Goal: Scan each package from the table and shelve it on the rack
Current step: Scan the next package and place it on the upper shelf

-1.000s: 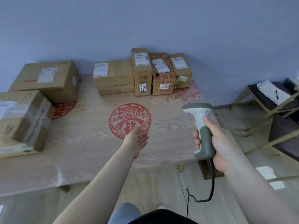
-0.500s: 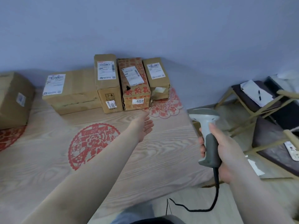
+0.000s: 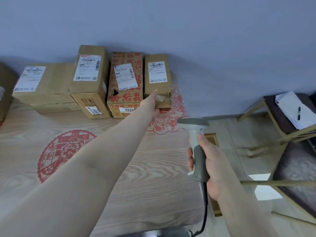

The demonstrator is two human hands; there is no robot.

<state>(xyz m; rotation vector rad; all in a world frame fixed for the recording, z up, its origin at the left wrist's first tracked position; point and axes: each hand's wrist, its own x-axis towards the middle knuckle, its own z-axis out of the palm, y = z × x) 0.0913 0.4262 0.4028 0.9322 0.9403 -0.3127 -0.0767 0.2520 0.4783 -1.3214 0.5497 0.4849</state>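
Fingers of the left hand (image 3: 152, 104) reach the near face of the small box (image 3: 158, 79), the rightmost of the far row; whether they have closed on it I cannot tell, since the hand's back hides them. Fingers of the right hand (image 3: 207, 165) are wrapped tight round the handle of the scanner (image 3: 196, 146), held upright near the worktop's right edge with its cord trailing down.

From left to right along the far wall sit a wide flat box (image 3: 44, 86), a tall box (image 3: 90, 81) with a label on top, a red-printed box (image 3: 126, 86) marked 4068, and then the small box being touched. All rest on the worktop (image 3: 153, 168), unscanned by the look of it.

The step in hand seems to be fetching the next package. The next move calls for a firm hold, drawing the box nearer and aiming the scanner head at its top label.

The worktop is pale woodgrain with red paper-cut medallions. A plain bluish wall stands behind, and on the right a wooden stool (image 3: 280, 117) carries a pad and pen. No rack is visible.
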